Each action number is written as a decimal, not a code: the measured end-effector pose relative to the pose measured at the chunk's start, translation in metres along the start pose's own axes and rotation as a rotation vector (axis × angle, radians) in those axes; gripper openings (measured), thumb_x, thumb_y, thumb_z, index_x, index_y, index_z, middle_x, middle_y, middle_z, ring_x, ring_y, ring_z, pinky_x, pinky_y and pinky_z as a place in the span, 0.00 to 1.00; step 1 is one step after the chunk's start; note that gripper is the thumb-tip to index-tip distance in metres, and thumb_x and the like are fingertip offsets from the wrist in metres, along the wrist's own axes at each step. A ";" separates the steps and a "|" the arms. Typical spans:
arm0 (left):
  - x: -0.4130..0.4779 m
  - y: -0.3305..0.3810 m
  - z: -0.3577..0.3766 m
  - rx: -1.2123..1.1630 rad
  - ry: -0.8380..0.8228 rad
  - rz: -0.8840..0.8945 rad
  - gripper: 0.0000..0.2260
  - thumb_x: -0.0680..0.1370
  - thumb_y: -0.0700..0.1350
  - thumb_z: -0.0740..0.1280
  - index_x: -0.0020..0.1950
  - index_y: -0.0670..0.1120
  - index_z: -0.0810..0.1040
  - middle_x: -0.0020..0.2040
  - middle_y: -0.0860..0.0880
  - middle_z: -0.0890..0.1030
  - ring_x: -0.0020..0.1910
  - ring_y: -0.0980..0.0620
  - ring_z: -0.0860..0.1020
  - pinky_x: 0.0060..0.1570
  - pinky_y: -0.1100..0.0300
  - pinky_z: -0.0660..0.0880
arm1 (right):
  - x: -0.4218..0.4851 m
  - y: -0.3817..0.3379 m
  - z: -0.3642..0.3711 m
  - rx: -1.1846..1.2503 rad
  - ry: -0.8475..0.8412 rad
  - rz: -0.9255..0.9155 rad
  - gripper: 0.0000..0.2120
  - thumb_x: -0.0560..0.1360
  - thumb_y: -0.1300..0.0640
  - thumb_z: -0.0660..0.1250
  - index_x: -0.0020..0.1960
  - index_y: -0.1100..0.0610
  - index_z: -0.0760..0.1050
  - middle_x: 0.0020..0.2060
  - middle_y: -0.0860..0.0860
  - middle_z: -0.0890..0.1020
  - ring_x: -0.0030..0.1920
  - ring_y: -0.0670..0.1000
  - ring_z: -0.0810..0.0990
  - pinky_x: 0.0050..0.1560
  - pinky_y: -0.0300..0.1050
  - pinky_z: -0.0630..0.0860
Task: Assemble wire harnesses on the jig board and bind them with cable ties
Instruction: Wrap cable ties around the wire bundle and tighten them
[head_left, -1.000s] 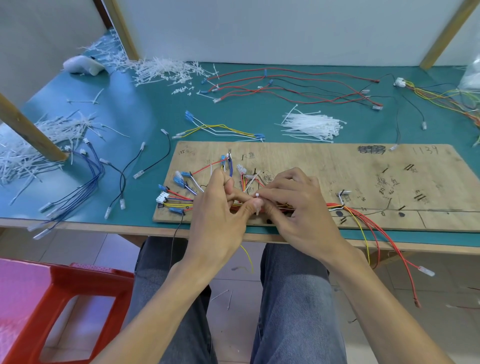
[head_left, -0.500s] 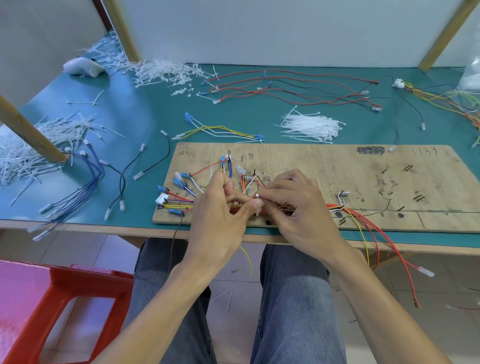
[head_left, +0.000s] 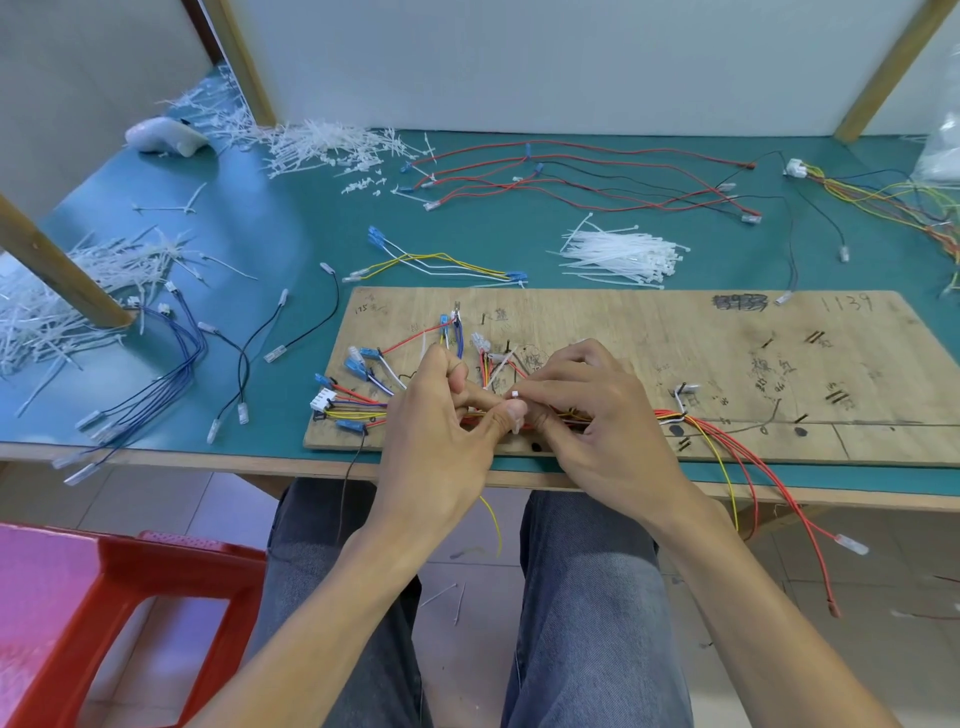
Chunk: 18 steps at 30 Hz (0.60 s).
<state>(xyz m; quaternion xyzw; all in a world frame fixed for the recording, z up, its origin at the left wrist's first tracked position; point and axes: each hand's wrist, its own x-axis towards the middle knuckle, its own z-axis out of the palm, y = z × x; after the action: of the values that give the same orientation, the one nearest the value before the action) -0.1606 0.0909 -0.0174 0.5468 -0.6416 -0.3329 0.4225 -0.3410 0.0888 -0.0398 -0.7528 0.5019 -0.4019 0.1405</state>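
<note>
At the lower centre of the jig board, my left hand and right hand both pinch one cable tie around the wire harness. The binding is only started, and many loose wires wait at the top of the frame.

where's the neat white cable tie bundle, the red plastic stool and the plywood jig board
neat white cable tie bundle (head_left: 621, 257), head view, middle
red plastic stool (head_left: 182, 551), head view, top rim
plywood jig board (head_left: 649, 322), head view, bare top

Right half of jig board lies open; cable ties and loose wires clutter the table beyond
</note>
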 end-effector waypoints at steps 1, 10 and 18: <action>-0.001 0.000 0.000 -0.009 0.001 0.000 0.25 0.76 0.41 0.78 0.43 0.51 0.59 0.36 0.57 0.86 0.37 0.63 0.80 0.40 0.66 0.75 | 0.000 0.000 0.000 0.000 0.002 -0.003 0.05 0.80 0.55 0.73 0.53 0.50 0.88 0.47 0.38 0.85 0.53 0.52 0.76 0.51 0.66 0.73; -0.003 0.002 -0.002 -0.067 -0.014 0.000 0.24 0.77 0.41 0.77 0.43 0.50 0.59 0.37 0.56 0.87 0.36 0.62 0.81 0.38 0.70 0.72 | 0.000 0.000 0.000 -0.015 -0.005 0.012 0.05 0.80 0.54 0.74 0.53 0.50 0.88 0.47 0.37 0.84 0.53 0.51 0.76 0.53 0.65 0.73; -0.003 0.002 0.000 -0.071 -0.003 -0.016 0.25 0.76 0.40 0.77 0.43 0.49 0.59 0.37 0.56 0.87 0.34 0.62 0.80 0.36 0.72 0.70 | 0.000 -0.001 0.000 -0.028 -0.002 -0.010 0.04 0.80 0.54 0.73 0.52 0.48 0.88 0.46 0.36 0.84 0.53 0.51 0.76 0.52 0.63 0.71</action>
<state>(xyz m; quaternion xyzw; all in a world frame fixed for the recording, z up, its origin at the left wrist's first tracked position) -0.1617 0.0946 -0.0160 0.5360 -0.6256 -0.3596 0.4383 -0.3403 0.0892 -0.0391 -0.7576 0.5037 -0.3947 0.1285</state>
